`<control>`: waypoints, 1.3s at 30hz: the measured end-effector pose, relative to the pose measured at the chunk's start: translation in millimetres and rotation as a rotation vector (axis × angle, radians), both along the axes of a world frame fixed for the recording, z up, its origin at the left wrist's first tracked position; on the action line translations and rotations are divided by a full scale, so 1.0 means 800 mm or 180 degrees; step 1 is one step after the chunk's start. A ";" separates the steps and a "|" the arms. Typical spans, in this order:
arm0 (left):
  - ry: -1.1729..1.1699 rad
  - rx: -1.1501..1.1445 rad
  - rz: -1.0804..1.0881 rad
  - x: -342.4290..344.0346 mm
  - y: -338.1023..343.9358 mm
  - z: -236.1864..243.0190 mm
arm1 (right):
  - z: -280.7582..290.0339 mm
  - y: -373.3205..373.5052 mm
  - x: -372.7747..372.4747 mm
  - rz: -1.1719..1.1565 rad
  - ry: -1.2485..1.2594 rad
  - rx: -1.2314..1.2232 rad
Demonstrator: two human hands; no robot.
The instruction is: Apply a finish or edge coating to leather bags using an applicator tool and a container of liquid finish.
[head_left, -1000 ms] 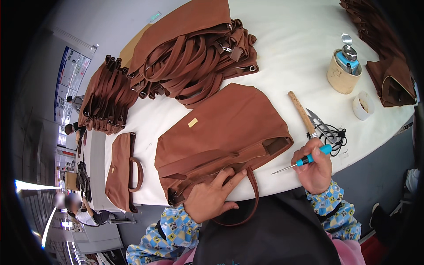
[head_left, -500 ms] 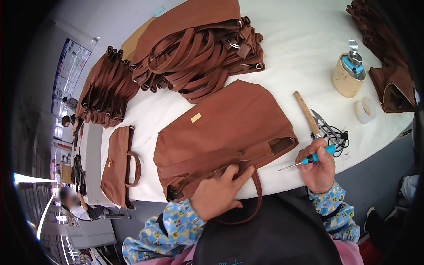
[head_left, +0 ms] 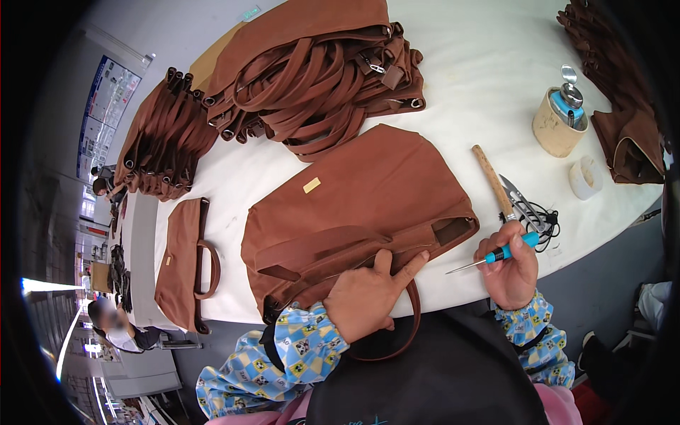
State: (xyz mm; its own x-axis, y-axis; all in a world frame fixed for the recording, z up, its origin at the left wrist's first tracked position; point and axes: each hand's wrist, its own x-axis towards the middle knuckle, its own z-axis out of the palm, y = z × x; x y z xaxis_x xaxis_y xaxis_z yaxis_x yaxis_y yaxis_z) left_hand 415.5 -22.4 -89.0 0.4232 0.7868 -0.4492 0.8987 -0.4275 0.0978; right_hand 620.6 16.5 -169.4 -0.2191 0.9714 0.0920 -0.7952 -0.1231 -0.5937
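Brown tote bag: lies flat on the white tabletop, near edge.
Left hand: has slid along the bag's lower hem; fingers spread, pressing it flat.
Right hand: fingers still pinching a blue-handled awl, tip now nearer the hem.

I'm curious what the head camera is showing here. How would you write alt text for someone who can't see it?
A person's left hand presses on a brown fabric bag lying on a white table, while the right hand holds a thin pointed tool with a blue handle. Piles of brown bags lie behind, and a wooden-handled tool beside the right hand.
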 end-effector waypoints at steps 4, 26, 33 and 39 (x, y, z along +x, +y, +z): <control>0.0036 -0.0020 0.0027 -0.001 0.001 0.000 | -0.001 0.000 0.001 0.0007 -0.0010 0.0003; -0.0138 0.0057 0.0094 -0.011 -0.011 0.004 | 0.001 0.000 0.000 -0.0011 0.0019 0.0038; -0.2107 0.0152 0.0001 -0.084 -0.062 0.022 | 0.000 0.002 -0.004 0.0033 0.0121 -0.0015; -0.3178 0.2744 0.2117 -0.155 -0.125 0.052 | 0.000 -0.003 -0.006 0.0080 0.0128 -0.0044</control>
State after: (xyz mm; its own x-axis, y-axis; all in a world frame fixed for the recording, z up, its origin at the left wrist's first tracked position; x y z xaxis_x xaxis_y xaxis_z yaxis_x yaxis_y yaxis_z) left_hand 291.8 -122.7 -47.4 -0.2686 0.8227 0.5011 0.6633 -0.2192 0.7155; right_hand 615.9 13.8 -169.8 -0.2397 0.9668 0.0880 -0.8150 -0.1512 -0.5593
